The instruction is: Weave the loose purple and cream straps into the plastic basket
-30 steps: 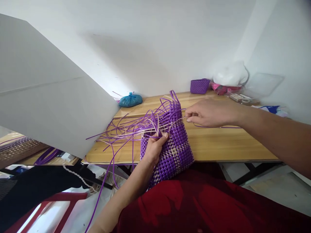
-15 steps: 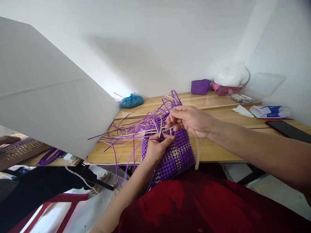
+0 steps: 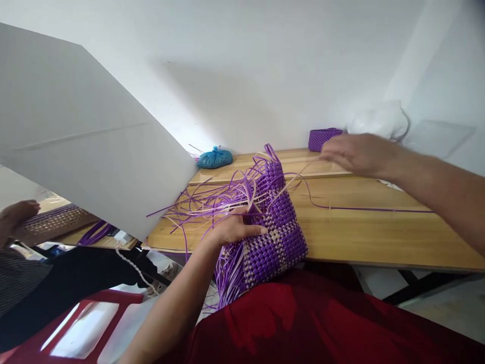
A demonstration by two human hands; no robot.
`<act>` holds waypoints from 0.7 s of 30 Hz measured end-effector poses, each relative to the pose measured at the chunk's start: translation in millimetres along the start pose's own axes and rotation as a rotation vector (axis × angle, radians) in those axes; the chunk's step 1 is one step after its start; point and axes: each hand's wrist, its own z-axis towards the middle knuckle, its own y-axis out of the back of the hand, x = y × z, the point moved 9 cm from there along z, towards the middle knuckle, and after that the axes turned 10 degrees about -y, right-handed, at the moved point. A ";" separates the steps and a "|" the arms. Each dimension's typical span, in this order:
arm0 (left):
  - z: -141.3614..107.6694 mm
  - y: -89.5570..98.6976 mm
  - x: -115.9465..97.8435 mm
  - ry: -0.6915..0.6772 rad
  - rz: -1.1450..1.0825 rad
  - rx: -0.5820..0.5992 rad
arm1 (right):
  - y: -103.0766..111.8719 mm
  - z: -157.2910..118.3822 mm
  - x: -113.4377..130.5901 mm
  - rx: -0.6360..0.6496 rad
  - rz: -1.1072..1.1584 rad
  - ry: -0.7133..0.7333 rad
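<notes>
A purple and beige woven basket [image 3: 278,242] leans tilted between my lap and the table edge. My left hand [image 3: 238,225] grips its upper left side, thumb on the weave and fingers behind it. Up and to the right, my right hand [image 3: 348,154] pinches the end of a beige strip [image 3: 295,178], drawn taut from the basket. Many loose purple and beige strips [image 3: 223,199] fan out leftward over the table, and more hang below my left wrist.
On the wooden table [image 3: 364,230] lie a blue bag [image 3: 215,158], a small purple woven basket [image 3: 322,139] and a white plastic bag [image 3: 379,119]. A pale panel [image 3: 87,131] stands left. Beyond it are another person's hand [image 3: 22,210], brown woven work [image 3: 56,225] and a red chair [image 3: 109,328].
My right hand has swung up and to the right from the basket, pulling the beige strip out straight. My left hand stays on the basket, which has turned slightly. The view has shifted a little.
</notes>
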 end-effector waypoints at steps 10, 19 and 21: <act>5.2 -7.1 24.5 0.189 -0.443 0.014 | 0.2 2.1 -8.9 -0.113 -0.174 -0.134; -2.4 -7.2 11.2 0.059 -0.439 0.310 | -55.3 -48.1 141.9 0.059 0.551 0.316; -5.1 -13.9 14.8 0.060 -0.523 0.263 | -68.0 -42.2 136.4 0.037 0.557 0.276</act>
